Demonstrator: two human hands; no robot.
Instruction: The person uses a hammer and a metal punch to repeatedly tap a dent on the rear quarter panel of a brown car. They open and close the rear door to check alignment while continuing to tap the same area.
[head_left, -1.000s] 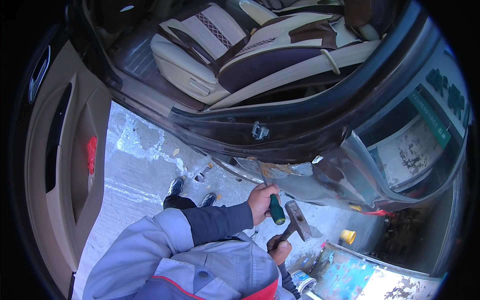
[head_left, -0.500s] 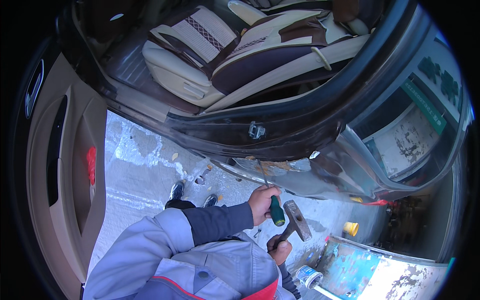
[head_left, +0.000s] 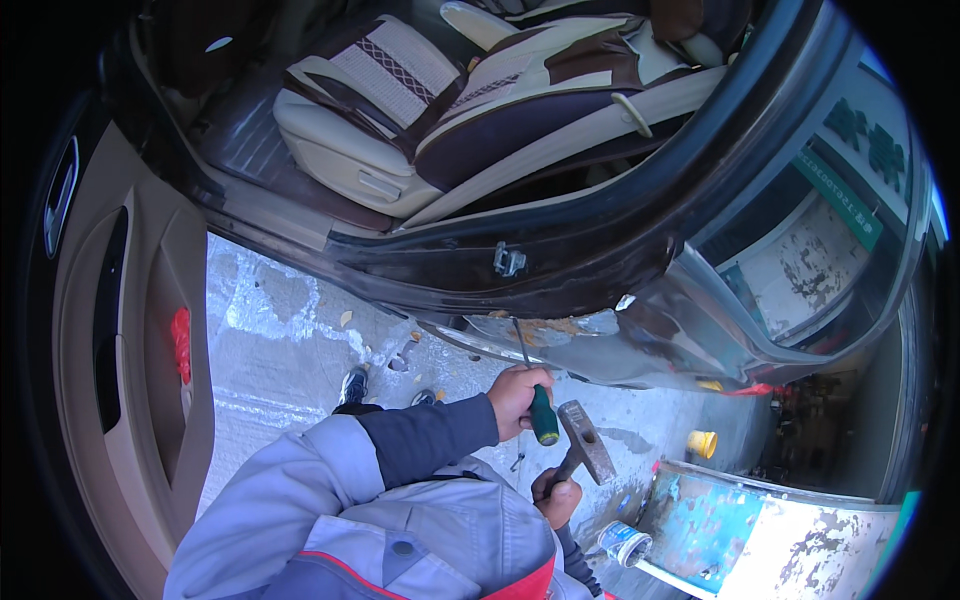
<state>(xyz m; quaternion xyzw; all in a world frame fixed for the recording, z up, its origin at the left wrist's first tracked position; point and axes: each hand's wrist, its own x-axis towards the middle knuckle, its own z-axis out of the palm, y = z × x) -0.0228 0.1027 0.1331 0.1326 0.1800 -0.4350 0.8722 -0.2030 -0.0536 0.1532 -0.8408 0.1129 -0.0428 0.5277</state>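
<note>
Head view shows the left hand [head_left: 512, 402] closed around the green-handled screwdriver [head_left: 543, 418], its thin shaft pointing at the rusty patch [head_left: 570, 330] low on the car body [head_left: 600, 280]; whether the tip touches, I cannot tell. The right hand [head_left: 558, 502] grips the hammer [head_left: 588, 442] by its handle, and the hammer's head is just beside the end of the screwdriver's handle. I judge the screwdriver light and stiff, best held by its handle; the hammer should be heavy at its head, so a firm grip suits it. Edges of the rusty patch look ragged and may cut. The car body limits movement ahead; more room seems to lie over the concrete floor [head_left: 270, 375], toward the open car door [head_left: 150, 400] at left.
</note>
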